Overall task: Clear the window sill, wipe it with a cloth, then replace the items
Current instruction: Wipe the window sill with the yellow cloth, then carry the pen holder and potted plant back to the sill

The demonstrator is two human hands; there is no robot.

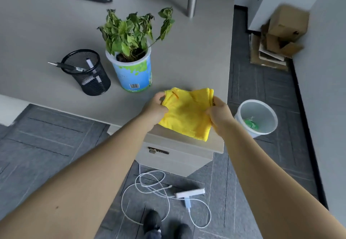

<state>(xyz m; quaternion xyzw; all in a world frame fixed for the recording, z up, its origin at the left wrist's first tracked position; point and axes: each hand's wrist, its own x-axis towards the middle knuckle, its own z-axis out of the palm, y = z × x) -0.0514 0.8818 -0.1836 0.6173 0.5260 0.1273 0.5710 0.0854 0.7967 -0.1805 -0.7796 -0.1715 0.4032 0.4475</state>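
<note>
A folded yellow cloth [187,113] lies at the near right corner of the grey desk [46,33]. My left hand [155,107] grips its left edge and my right hand [221,113] grips its right edge. Behind the cloth stands a wilted green plant in a blue and white pot [133,70]. Left of the pot is a black mesh pen holder [88,72] with a pen and a marker in it. No window sill is in view.
A white waste bin [256,117] stands on the floor right of the desk. Cardboard boxes [279,36] are stacked against the right wall. A white power strip and cable [189,194] lie on the floor near my feet. A drawer unit [176,156] sits under the desk corner.
</note>
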